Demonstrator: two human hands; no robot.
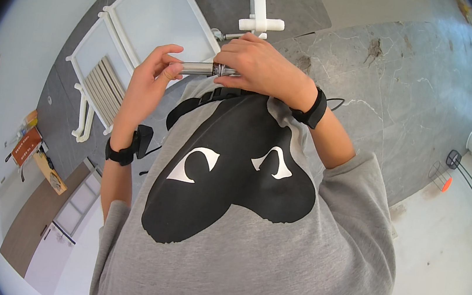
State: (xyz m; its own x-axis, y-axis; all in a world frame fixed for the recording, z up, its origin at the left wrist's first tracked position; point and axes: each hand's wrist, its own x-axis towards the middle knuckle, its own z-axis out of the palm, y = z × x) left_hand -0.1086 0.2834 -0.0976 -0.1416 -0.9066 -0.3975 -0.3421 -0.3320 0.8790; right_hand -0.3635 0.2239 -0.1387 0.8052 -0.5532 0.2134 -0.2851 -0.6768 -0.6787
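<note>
Both hands are raised in front of my chest, over a grey sweatshirt with a big black print. My left hand (pixel 151 81) pinches one end of a short silver metal cylinder (pixel 198 68). My right hand (pixel 261 65) closes over its other end, hiding that part. A second thin metal piece (pixel 226 35) pokes out just beyond my right fingers. Black bands sit on both wrists.
Beyond the hands stands a white plastic frame (pixel 146 18) with translucent panels and a slatted part (pixel 105 87). A white T-shaped bar (pixel 259 15) lies on the grey marble floor (pixel 396 90). A wire rack (pixel 467 182) and windows are at right, a wooden door (pixel 33 217) lower left.
</note>
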